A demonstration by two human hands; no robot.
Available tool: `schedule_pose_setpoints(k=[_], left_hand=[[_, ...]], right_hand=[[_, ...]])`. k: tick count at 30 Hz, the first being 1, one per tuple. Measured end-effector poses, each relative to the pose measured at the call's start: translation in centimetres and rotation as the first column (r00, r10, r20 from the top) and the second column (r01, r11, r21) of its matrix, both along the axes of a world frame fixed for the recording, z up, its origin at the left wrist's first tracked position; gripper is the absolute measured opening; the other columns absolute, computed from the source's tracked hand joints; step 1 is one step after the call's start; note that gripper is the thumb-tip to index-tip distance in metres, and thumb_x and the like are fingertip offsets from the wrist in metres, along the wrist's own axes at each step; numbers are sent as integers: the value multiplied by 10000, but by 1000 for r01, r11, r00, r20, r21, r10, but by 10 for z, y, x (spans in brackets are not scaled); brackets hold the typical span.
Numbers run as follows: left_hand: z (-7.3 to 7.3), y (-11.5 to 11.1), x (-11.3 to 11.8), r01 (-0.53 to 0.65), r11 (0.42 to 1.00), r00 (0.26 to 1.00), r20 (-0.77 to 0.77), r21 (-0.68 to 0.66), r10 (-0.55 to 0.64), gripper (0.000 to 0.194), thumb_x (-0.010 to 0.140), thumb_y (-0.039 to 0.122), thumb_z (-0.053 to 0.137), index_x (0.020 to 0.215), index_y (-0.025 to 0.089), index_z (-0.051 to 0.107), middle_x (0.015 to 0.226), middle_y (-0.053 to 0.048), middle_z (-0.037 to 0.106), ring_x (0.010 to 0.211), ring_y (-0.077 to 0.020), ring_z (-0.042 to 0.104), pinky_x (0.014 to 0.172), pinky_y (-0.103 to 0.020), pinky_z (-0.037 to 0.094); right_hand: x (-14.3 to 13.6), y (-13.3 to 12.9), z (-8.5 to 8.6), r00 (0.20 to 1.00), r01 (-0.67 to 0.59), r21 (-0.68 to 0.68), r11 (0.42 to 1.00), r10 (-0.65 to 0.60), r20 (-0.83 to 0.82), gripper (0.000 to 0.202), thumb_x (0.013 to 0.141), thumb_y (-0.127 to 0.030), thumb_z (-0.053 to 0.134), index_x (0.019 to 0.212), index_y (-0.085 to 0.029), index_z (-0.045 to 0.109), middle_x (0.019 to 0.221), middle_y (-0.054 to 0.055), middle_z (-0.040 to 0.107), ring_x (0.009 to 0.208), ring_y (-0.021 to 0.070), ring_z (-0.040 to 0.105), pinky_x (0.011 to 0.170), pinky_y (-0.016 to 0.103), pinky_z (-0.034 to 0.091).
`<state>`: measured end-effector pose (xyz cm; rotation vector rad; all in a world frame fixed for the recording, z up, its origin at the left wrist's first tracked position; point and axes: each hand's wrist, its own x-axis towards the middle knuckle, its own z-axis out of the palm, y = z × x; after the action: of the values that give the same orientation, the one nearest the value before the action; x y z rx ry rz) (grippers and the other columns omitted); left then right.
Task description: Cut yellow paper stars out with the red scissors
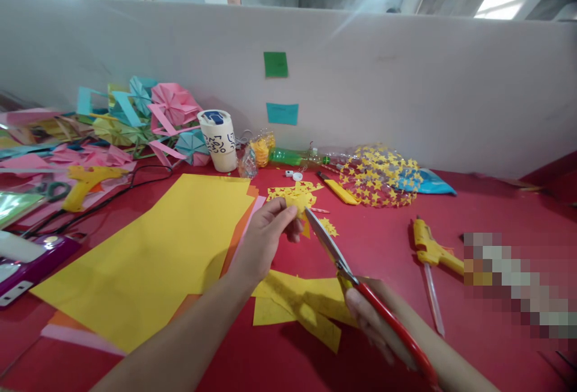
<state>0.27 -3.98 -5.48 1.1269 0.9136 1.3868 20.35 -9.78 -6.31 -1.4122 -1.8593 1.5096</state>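
Observation:
Between thumb and fingers, my left hand (270,229) pinches a small piece of yellow paper (300,199). My right hand (374,314) is wrapped round red-handled scissors (331,248), whose blades point up and left, with the tips at the edge of that paper. Behind the left fingers lie yellow paper scraps with star-shaped holes (288,189). A little pile of yellow paper stars (329,226) is just beyond the blades. Yellow paper strips (297,305) lie on the red table below both hands.
At left lies a stack of yellow sheets (171,241); a glue gun (81,184) and folded paper flowers (174,106) are beyond it. A white tumbler (219,139), a yellow cutter (340,190) and a bag of stars (378,175) stand at the back. Another glue gun (428,245) lies right.

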Motion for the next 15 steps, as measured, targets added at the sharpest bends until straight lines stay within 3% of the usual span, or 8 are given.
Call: schedule_pose_setpoints(k=[6, 15], left_hand=[[0, -1, 0, 49, 999, 999, -10, 7, -49, 169, 841, 273, 526, 706, 171, 527, 594, 28, 555, 530, -79, 506, 514, -201, 422], [1, 0, -1, 54, 999, 998, -33, -4, -54, 155, 836, 251, 524, 704, 171, 539, 588, 32, 565, 515, -76, 510, 510, -202, 419]], right_hand=[[-1, 0, 3, 999, -28, 87, 996, 29, -13, 570, 787, -751, 319, 615, -209, 355, 550, -57, 301, 487, 92, 263, 453, 215, 198], [-1, -1, 1, 1000, -3, 84, 996, 5, -17, 575, 776, -758, 331, 612, -208, 362, 559, -48, 317, 488, 93, 275, 445, 206, 220]])
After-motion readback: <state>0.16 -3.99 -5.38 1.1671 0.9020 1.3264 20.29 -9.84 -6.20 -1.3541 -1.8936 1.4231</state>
